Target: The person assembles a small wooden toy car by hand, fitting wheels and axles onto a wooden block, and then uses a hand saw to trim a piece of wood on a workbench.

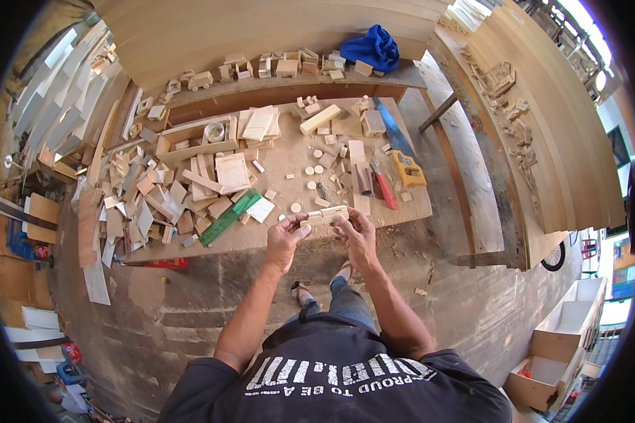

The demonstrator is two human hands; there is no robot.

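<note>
Just beyond the table's near edge, both of my hands are closed on a small pale wooden piece, long and narrow with a stepped top. My left hand pinches its left end between thumb and fingers. At the other end, my right hand grips it, with a rounded light part by the thumb. Wooden discs and little offcuts lie on the tabletop beyond the hands. To their right rest a red-handled tool, a dark metal piece and a handsaw with a yellow handle.
Offcuts pile up on the table's left, beside a green strip and an open wooden box holding a jar. Small wooden vehicles and a blue cloth sit on the bench behind. Another long bench stands right.
</note>
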